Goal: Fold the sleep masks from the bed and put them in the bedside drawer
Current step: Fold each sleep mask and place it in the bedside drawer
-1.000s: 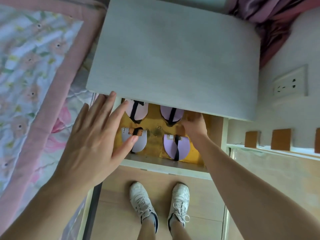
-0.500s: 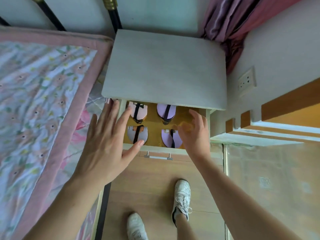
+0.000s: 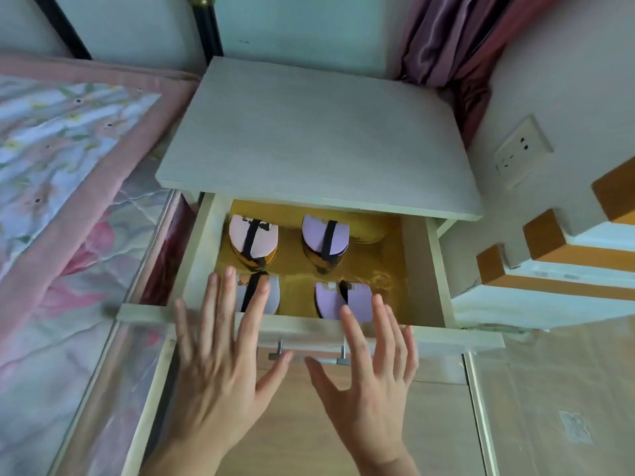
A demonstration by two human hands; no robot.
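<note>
Both hands have drawn back out of the drawer [image 3: 417, 269] — the left hand [image 3: 220, 365] and right hand [image 3: 369, 379] now hover flat, fingers spread, grasping nothing, over its front edge. Four folded sleep masks [image 3: 253, 237] sit inside in two rows. Risk — a crooked shove could jam the drawer or slide the masks out of line. The handle [image 3: 309, 355] now shows.

I see four folded sleep masks [image 3: 253, 236], pink to lilac with black straps, on the drawer's [image 3: 417, 266] glossy yellow lining. The nightstand top [image 3: 319, 139] is pale grey woodgrain; the quilt [image 3: 51, 139] floral, pink-bordered.
</note>
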